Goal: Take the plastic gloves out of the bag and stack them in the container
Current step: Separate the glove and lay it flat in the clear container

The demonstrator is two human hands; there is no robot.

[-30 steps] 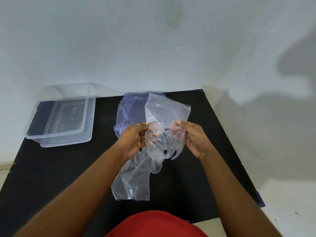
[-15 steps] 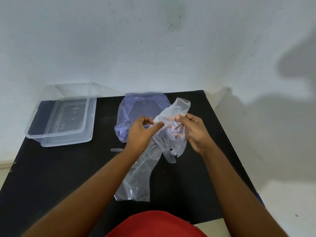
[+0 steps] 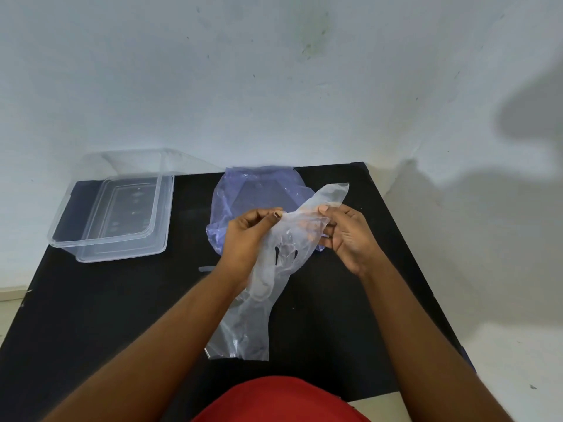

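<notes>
A clear plastic glove (image 3: 294, 239) hangs between both hands above the middle of the black table (image 3: 91, 300). My left hand (image 3: 246, 239) pinches its edge with thumb and fingertips. My right hand (image 3: 344, 236) grips the cuff end, which sticks up to the right. More clear plastic (image 3: 243, 327) lies flat on the table below the hands, partly under my left forearm; I cannot tell if it is a glove or a bag. A bluish plastic bag (image 3: 259, 190) lies behind the hands. The clear rectangular container (image 3: 106, 242) sits at the back left.
A clear lid (image 3: 128, 159) leans against the white wall behind the container. The table's right edge runs close to my right forearm, with pale floor beyond. A small clear scrap (image 3: 205, 268) lies left of my left wrist.
The glove, spread wide between the hands a second ago, is now drawn into a narrower diagonal strip. My left hand shifted its pinch rightward toward my right hand.
</notes>
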